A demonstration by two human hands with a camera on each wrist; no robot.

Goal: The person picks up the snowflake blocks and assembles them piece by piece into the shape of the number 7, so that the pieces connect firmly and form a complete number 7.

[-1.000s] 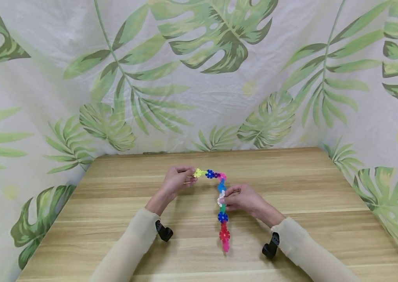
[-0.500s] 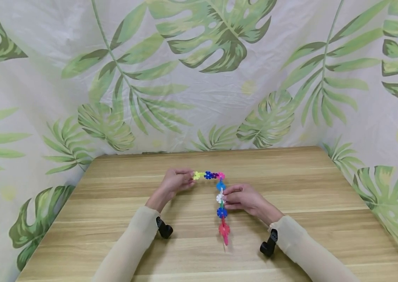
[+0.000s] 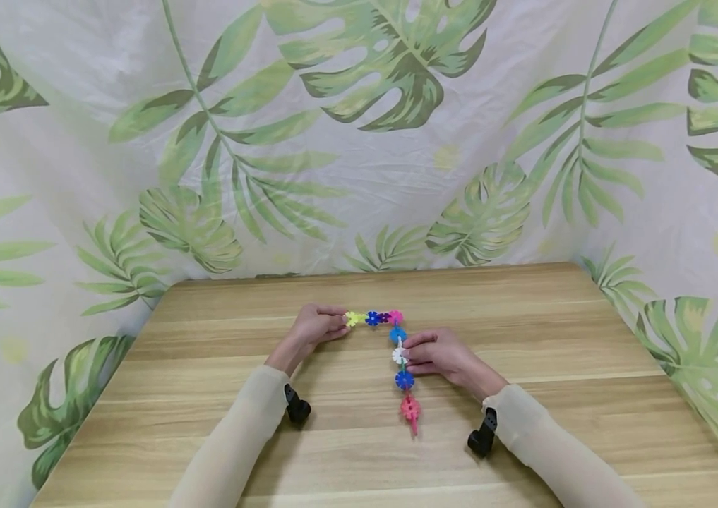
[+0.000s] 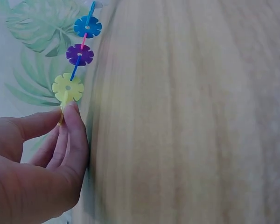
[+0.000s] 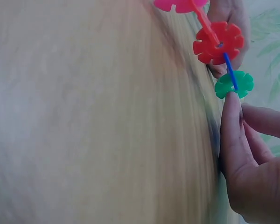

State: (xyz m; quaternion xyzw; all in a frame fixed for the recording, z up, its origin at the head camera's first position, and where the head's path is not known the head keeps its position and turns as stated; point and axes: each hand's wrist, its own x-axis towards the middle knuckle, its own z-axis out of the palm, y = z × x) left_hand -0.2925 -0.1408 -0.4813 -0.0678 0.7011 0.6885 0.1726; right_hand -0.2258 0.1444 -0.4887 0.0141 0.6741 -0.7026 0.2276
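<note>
A chain of notched plastic flower discs bends at the pink disc (image 3: 395,317). In the head view, my left hand (image 3: 315,326) pinches the yellow end. The left wrist view shows the yellow disc (image 4: 68,86) at my thumb and fingertips, then a purple disc (image 4: 79,55) and a light-blue disc (image 4: 87,26). Partway along, my right hand (image 3: 444,353) pinches the chain at the white disc (image 3: 399,355). Below hang a dark-blue disc (image 3: 404,380) and a red disc (image 3: 410,408). A green disc (image 5: 242,83) touches my right fingertips in the right wrist view.
A wood-grain table (image 3: 219,395) lies beneath both hands. Behind it and at the sides hangs a leaf-print cloth (image 3: 359,176). Black devices are strapped at the left wrist (image 3: 297,407) and the right wrist (image 3: 482,434).
In the head view, the chain's red lower end has shifted up and slightly right, its discs turning more face-on. The yellow end has moved slightly left and down. Both hands keep their hold.
</note>
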